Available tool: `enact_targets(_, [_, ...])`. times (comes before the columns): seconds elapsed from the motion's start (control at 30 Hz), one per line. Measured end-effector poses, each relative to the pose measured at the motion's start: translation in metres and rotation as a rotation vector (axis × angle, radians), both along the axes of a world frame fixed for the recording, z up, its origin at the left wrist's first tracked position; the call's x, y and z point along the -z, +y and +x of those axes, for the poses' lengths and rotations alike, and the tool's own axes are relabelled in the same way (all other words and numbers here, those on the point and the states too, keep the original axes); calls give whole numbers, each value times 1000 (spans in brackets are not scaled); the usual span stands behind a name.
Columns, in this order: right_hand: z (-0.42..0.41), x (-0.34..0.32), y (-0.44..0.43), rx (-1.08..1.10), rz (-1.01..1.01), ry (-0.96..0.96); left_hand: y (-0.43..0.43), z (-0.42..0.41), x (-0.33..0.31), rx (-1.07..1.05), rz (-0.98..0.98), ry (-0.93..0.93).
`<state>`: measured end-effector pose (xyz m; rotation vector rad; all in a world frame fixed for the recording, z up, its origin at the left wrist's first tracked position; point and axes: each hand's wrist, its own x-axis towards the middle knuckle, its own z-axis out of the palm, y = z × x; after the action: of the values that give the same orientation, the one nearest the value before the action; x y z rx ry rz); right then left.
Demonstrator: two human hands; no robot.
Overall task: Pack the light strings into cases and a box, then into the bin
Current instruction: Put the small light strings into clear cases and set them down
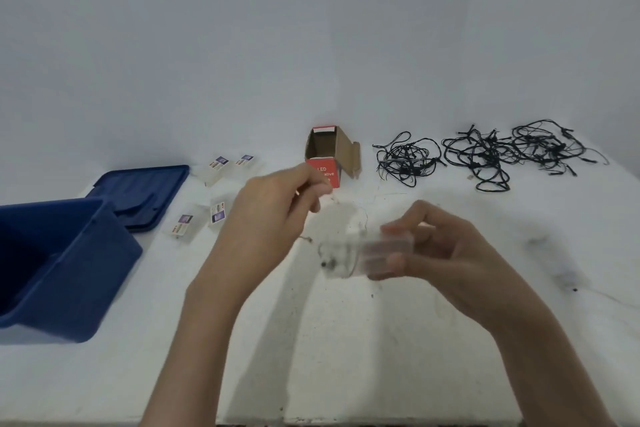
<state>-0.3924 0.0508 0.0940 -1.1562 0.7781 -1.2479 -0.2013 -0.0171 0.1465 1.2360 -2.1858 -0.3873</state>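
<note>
My right hand [446,253] grips a small clear plastic case [367,255] above the table; the case is blurred. My left hand [273,208] pinches the end of a thin wire light string [349,218] that runs down into the case. An open red cardboard box [329,156] lies on its side at the back. To its right lie black light strings in tangled heaps [408,158] [512,152]. Several clear cases with labels [216,170] [185,225] lie left of my hands. The blue bin [69,270] stands open at the left.
The bin's blue lid [142,191] lies flat behind the bin. Another thin wire with a dark blurred part [568,274] lies on the white table at the right. A white wall rises behind the table. The table's front edge runs along the bottom.
</note>
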Motion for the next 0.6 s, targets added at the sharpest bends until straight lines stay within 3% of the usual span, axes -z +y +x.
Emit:
enact_targets(0.1, [3,-8,-2,66,55,-466,3,-3,23,92,328,234])
enact_targets(0.17, [4,-11,-5,238,103,-573,10,-5,36,120,484,287])
enact_targets(0.43, [13,2,-12,695,88,-336,29,-9,42,102,703,327])
enact_targets(0.6, [19,9,-13,902,21,9,39,-11,33,138,623,84])
